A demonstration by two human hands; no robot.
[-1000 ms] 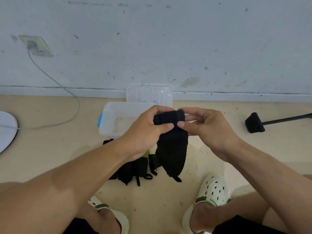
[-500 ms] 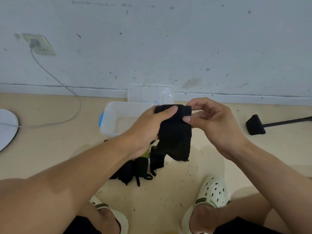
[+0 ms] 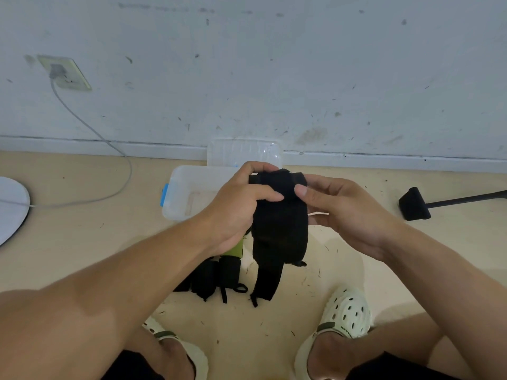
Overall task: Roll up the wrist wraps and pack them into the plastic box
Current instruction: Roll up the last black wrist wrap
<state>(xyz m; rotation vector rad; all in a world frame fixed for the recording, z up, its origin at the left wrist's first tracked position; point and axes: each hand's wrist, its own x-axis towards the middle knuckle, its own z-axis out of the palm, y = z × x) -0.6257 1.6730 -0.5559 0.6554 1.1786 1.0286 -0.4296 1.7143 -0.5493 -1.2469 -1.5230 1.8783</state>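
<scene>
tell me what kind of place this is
Probably a bare indoor room, with someone squatting on the floor by a wall. The signs: a scuffed white wall with a wall socket, a beige floor, and a plastic box set on it.

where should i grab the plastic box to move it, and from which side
Grip the box by its left short wall, at the blue latch, coming from the left. That end is bare and its rim is open, so fingers can hook over it. The right part sits behind both hands and the wrap.
</scene>
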